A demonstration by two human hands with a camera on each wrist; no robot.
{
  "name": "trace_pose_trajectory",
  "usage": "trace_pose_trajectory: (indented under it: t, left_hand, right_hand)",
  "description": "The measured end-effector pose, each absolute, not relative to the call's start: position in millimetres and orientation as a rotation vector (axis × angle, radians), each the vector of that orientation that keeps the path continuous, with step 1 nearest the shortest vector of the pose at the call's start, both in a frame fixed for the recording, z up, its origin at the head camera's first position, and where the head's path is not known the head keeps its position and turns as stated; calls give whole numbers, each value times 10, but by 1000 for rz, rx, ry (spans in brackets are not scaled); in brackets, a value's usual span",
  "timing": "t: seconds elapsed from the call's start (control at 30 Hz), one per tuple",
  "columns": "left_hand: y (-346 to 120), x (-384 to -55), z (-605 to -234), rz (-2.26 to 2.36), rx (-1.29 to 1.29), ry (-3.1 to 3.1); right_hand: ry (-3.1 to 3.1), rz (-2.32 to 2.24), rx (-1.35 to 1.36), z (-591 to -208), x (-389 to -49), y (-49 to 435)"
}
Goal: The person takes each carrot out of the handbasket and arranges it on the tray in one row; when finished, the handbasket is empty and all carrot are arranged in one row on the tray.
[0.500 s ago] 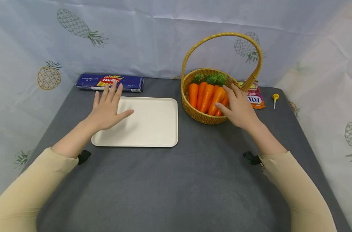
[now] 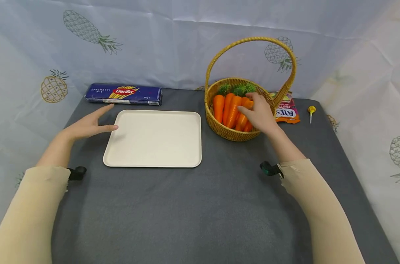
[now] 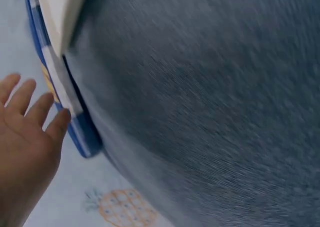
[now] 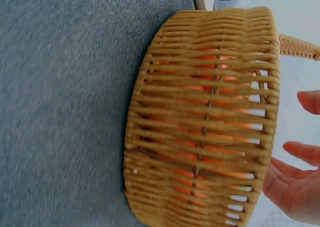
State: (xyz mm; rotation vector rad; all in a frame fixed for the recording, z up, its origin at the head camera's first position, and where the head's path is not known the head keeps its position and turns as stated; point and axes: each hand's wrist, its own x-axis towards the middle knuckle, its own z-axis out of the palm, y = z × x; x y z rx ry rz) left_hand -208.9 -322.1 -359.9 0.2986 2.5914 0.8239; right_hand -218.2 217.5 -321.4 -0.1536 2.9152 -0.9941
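Note:
A woven basket [image 2: 236, 136] with a tall arched handle holds several orange carrots [image 2: 234, 112] with green tops. My right hand [image 2: 260, 113] is over the basket's right side, above the carrots, its thumb and fingers spread apart. In the right wrist view that hand [image 4: 297, 187] shows beyond the rim, with nothing visible in its grasp. At the left, my left hand [image 2: 84, 126] hovers beside the cream tray [image 2: 157, 139], fingers extended and holding nothing. A blue spaghetti box [image 2: 124, 94] lies just past its fingertips, at the back.
Behind the basket's right side lies a red and orange candy bag [image 2: 286, 110], partly covered by the handle. A yellow lollipop [image 2: 311, 110] lies farther right. White pineapple-print cloth [image 2: 167, 44] hangs behind the dark grey table [image 2: 186, 212].
My left hand has moved left, off the tray, and turned sideways. My right hand has shifted left and closer over the carrots.

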Motion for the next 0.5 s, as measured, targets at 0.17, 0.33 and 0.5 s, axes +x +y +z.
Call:
trace_pose_trajectory:
  t: [0.17,0.33,0.5]
  left_hand:
    - [-3333,-2108,-3658,846,312,2552]
    - [-3354,-2121,-3705,864,343,2478]
    - [-3404,-2120,-3769,843,355,2443]
  right_hand:
    - [2883,-1037,-100,-3239,-2232,2132]
    - [2868,-1047,-27,-3246,-2265,2094]
    - [2877,-1028,25,-3272,-2303,2083]
